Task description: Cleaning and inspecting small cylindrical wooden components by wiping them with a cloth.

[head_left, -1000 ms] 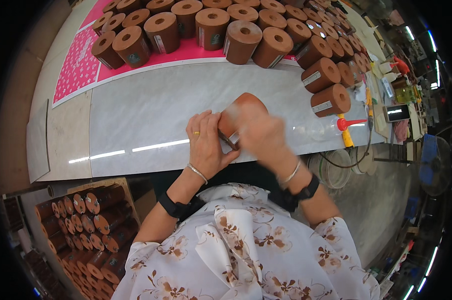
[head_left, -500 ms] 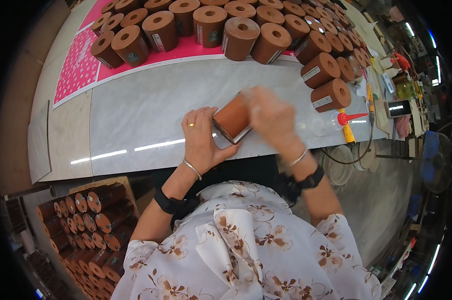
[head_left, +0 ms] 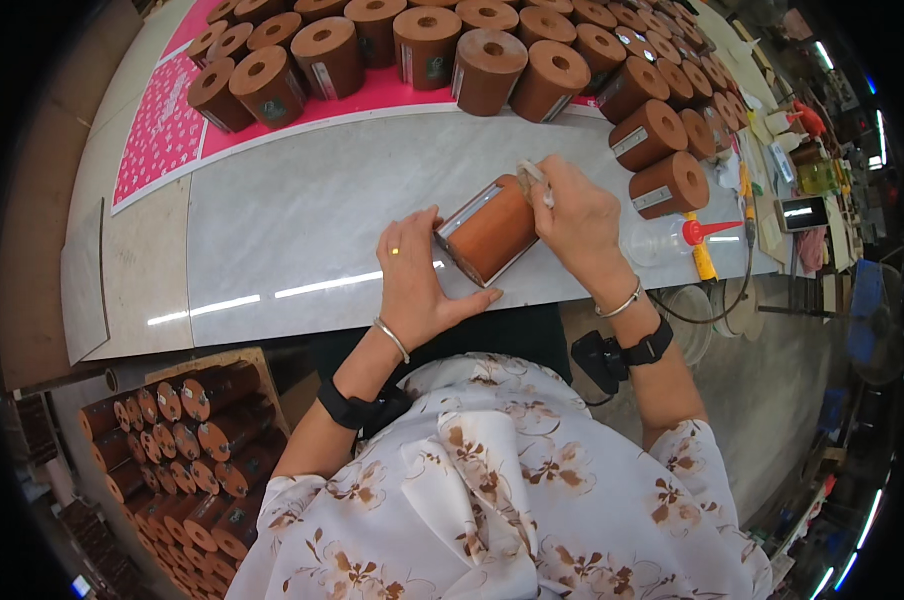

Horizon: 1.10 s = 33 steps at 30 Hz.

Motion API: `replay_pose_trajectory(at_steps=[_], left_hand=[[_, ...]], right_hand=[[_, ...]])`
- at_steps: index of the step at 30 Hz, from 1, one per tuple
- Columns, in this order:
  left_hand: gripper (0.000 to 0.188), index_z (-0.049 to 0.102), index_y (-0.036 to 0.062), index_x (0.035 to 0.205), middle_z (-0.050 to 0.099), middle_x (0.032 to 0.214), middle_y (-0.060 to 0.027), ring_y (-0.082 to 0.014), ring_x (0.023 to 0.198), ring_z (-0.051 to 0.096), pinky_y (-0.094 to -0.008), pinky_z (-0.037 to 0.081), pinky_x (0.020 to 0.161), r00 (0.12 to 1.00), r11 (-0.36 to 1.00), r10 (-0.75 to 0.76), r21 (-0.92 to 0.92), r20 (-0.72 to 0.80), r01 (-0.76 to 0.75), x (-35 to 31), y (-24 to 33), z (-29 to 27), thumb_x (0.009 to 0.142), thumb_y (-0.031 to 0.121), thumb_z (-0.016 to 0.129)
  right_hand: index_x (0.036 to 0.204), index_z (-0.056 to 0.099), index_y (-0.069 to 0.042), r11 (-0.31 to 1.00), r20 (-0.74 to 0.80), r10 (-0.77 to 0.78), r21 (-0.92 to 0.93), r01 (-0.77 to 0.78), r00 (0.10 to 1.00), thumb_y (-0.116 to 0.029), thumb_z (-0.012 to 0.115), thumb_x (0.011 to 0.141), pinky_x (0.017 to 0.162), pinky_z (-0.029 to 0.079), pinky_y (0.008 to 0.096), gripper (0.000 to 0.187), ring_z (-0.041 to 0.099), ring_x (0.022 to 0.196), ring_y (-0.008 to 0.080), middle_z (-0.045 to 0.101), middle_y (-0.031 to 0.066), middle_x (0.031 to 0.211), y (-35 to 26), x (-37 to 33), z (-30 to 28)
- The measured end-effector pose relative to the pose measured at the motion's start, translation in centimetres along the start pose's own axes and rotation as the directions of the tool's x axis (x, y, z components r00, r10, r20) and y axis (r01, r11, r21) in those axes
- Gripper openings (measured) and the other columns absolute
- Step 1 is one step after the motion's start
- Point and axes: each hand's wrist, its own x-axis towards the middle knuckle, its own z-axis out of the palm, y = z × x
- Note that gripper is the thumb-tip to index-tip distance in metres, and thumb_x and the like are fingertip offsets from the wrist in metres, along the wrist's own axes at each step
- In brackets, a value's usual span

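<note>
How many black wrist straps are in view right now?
2: the left black wrist strap, worn behind the left hand, and the right black wrist strap, behind the right hand.

The right grip (head_left: 580, 215) hides most of a pale wad (head_left: 532, 175) from us, so we cannot tell what it is; that grip also covers part of the cylinder (head_left: 492, 232) at its far end. We cannot tell whether the fingertips of the left grip (head_left: 412, 275) touch it. The top edge crops the rear cylinders (head_left: 320, 8). Below the counter (head_left: 272, 220), a floral shirt (head_left: 492, 490), itself cut by the lower edge, hides some stacked cylinders (head_left: 227, 435). At far right, a fan (head_left: 877, 325) blurs into shadow.
</note>
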Motion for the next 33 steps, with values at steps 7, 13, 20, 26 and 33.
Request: replay_pose_trajectory(at_steps=[7, 13, 20, 26, 33], left_hand=[[0.077, 0.051, -0.0006, 0.114, 0.054, 0.107, -0.0158, -0.0325, 0.103, 0.047, -0.0438, 0.030, 0.097, 0.998, 0.995, -0.063, -0.076, -0.013, 0.062, 0.6, -0.1, 0.6, 0.056, 0.039, 0.082], [0.072, 0.051, 0.0018, 0.113, 0.054, 0.105, -0.0134, -0.0323, 0.101, 0.048, -0.0437, 0.031, 0.095, 0.995, 0.995, -0.038, -0.093, -0.096, 0.029, 0.3, 0.0, 1.0, 0.055, 0.033, 0.082], [0.073, 0.049, 0.0016, 0.114, 0.053, 0.104, -0.0137, -0.0332, 0.101, 0.047, -0.0441, 0.031, 0.094, 0.997, 0.999, 0.007, -0.033, -0.073, -0.009, -0.1, -0.6, 1.5, 0.056, 0.030, 0.081], [0.074, 0.046, 0.0021, 0.118, 0.051, 0.108, -0.0150, -0.0353, 0.103, 0.047, -0.0466, 0.032, 0.095, 0.998, 1.000, 0.029, -0.010, -0.047, -0.029, 0.1, 0.9, 0.8, 0.059, 0.029, 0.080], [0.090, 0.040, 0.0009, 0.132, 0.048, 0.121, -0.0176, -0.0372, 0.112, 0.046, -0.0509, 0.028, 0.102, 0.985, 0.979, 0.173, 0.109, -0.021, -0.170, -0.6, 0.8, 1.3, 0.058, 0.031, 0.082]], right_hand=[[0.089, 0.056, -0.009, 0.999, -0.082, -0.034, 0.005, 0.035, 0.996, -0.015, 0.062, 0.082, 0.051, 0.048, 0.0368, 0.011, 0.060, 0.061, 0.0275, 0.058, 0.0083, 0.073, -2.7, -0.3, 0.2], [0.088, 0.060, -0.010, 0.959, 0.015, -0.256, 0.126, 0.252, 0.966, -0.019, 0.066, 0.075, 0.053, 0.051, 0.0337, 0.017, 0.064, 0.068, 0.0210, 0.058, 0.0066, 0.074, -3.6, -0.3, 0.0], [0.085, 0.056, -0.008, 0.957, 0.113, -0.259, 0.168, 0.239, 0.959, -0.016, 0.065, 0.076, 0.053, 0.050, 0.0352, 0.015, 0.064, 0.063, 0.0223, 0.059, 0.0079, 0.074, -7.5, -2.3, -0.4], [0.087, 0.058, -0.008, 0.999, 0.085, 0.038, -0.011, -0.037, 0.996, -0.014, 0.064, 0.075, 0.050, 0.049, 0.0344, 0.015, 0.063, 0.060, 0.0227, 0.059, 0.0074, 0.074, -0.8, -0.3, -0.6], [0.087, 0.056, -0.007, 0.998, -0.032, -0.058, 0.011, 0.058, 0.998, -0.012, 0.064, 0.078, 0.047, 0.047, 0.0367, 0.013, 0.061, 0.059, 0.0253, 0.058, 0.0083, 0.075, -1.7, -1.4, -1.4]])
